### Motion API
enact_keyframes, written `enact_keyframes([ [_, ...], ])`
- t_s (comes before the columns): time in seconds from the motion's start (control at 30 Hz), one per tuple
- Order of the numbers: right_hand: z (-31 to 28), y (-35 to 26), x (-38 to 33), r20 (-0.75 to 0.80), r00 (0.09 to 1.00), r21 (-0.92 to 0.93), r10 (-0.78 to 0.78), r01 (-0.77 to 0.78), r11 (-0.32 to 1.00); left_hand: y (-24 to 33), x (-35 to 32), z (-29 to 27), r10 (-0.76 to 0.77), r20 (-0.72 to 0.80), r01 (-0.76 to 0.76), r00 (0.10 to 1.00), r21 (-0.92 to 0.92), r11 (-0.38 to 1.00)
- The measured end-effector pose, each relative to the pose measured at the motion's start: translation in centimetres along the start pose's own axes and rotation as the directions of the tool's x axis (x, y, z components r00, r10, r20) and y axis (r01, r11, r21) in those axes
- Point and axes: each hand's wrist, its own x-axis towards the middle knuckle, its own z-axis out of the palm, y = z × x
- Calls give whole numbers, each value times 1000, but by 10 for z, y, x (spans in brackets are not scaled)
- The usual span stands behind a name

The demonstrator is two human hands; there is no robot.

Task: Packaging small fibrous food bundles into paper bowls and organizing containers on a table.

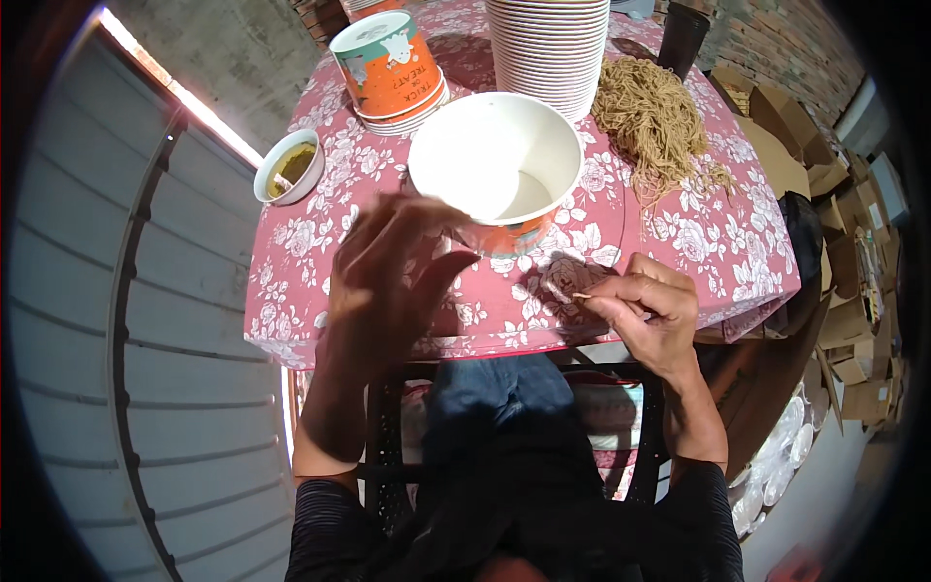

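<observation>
A white-lined paper bucket (548, 145) with an orange printed outside stands upright, mouth up, on the table in front of me. Just at its near left side is my left hand (393, 257), slightly blurred, thumb and fingers apart with nothing seen between them. To the right of the bucket and nearer to me, my right hand (645, 306) pinches a thin tan cord (582, 295) between thumb and forefinger. Only a short end of the cord sticks out; the rest is hidden. A tangled heap of tan cords (650, 121) lies beyond my right hand.
Behind the bucket rises a tall stack of nested white-rimmed buckets (545, 58). Upside-down orange and green buckets (393, 73) stand at back left, near a bowl of greenish-brown contents (290, 167). A dark cup (683, 41) is at far right; cardboard boxes (849, 310) lie beyond the table.
</observation>
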Motion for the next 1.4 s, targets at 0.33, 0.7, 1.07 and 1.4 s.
enact_keyframes([
  [0.33, 24, -4, 11, -170, 970, 81, 174, -163, 983, -31, 16, 21, 205, 140, -224, 969, 141, 964],
  [0.7, 47, -11, 26, -98, 970, 178, 222, -202, 963, -15, 12, 33, 161, 45, -161, 986, -8, 987],
  [1.07, 56, -5, 26, -135, 956, 172, 259, -235, 957, -12, 8, 38, 128, 18, -129, 992, 7, 992],
  [1.4, 63, -1, 28, -167, 951, 200, 260, -225, 954, -5, 10, 37, 62, 33, -63, 998, 35, 997],
])
